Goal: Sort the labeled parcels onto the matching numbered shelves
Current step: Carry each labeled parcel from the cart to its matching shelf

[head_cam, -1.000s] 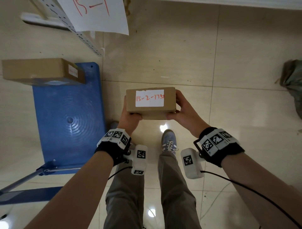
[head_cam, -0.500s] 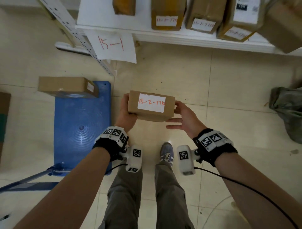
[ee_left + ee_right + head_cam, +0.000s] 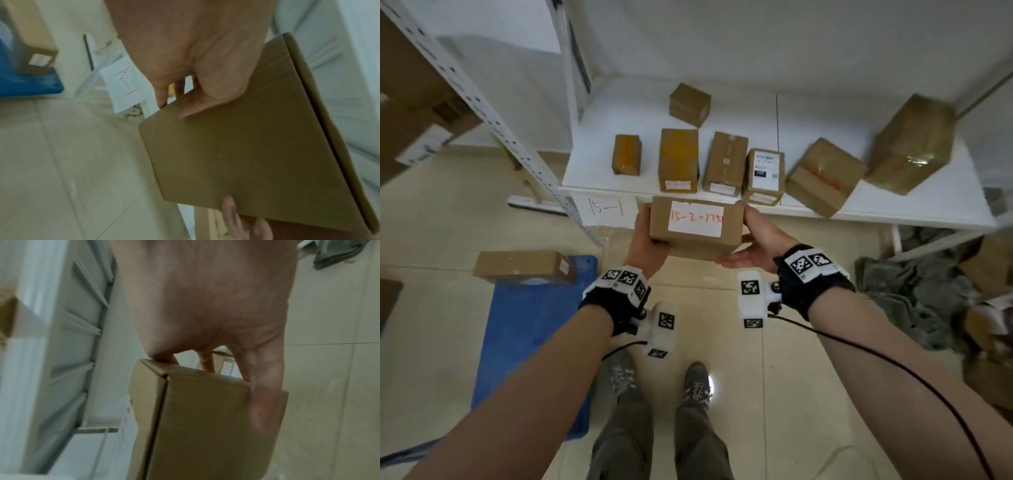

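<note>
A brown cardboard parcel [image 3: 695,240] with a white label reading "15-2-775" in red is held level in front of me, just before the front edge of the white shelf [image 3: 619,113]. My left hand [image 3: 645,236] grips its left end, with the thumb [image 3: 195,105] on the plain face of the parcel [image 3: 257,146]. My right hand [image 3: 755,236] cups the right end, one finger [image 3: 263,402] lying along the side of the parcel [image 3: 205,426]. A paper tag "15-1" [image 3: 607,207] hangs from the shelf edge, left of the parcel.
Several cardboard boxes [image 3: 726,162] stand on the shelf. A perforated upright [image 3: 493,116] rises at the left. A blue cart [image 3: 527,342] on the floor carries one box [image 3: 524,267]. Grey cloth [image 3: 914,294] and more boxes lie at the right.
The parcel has gone forward and up to the shelf's front edge. My right hand, loose with spread fingers half a second ago, now holds the right end again. The shelf top has come into view.
</note>
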The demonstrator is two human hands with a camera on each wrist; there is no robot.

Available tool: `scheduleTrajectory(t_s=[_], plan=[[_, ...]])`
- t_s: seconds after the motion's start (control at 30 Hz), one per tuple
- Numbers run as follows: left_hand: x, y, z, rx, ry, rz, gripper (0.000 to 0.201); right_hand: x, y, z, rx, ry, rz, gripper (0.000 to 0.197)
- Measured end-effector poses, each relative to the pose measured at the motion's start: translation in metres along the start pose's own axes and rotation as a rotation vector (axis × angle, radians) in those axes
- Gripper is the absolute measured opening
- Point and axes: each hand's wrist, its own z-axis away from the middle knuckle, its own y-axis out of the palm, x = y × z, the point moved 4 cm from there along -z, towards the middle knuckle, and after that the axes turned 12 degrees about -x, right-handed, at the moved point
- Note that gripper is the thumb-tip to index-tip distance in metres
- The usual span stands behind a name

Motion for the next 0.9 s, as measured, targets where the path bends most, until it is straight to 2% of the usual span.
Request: scheduleTrajectory(t_s=[0.13,0.3,0.43,0.6,0.7,0.8,0.9], plan=[[-0.071,-0.016,-0.003,0.005,0.138,-0.039,0.051,0.047,-0.013,0.050,-0.075,-0.074,-0.090,0.043],[-0.145,-0.044,-0.013,0.031,0.276,-0.046,0.055,0.098,-0.021,0.113,-0.126,-0.192,-0.160,0.041],[-0.200,-0.077,-0.012,0.066,0.249,0.050,0.062,0.139,-0.016,0.160,-0.147,-0.292,-0.178,0.049],[-0.268,-0.120,0.001,0.050,0.235,0.252,0.035,0.178,-0.003,0.213,-0.180,-0.467,-0.143,0.045],[-0.288,-0.137,0.001,0.063,0.194,0.274,0.028,0.195,0.005,0.238,-0.209,-0.573,-0.123,0.041],[-0.304,-0.144,0.003,0.137,0.117,0.288,0.034,0.206,0.008,0.252,-0.217,-0.638,-0.152,0.027],[-0.321,-0.144,0.007,0.241,0.082,0.311,0.035,0.215,0.005,0.261,-0.235,-0.669,-0.196,0.026]])
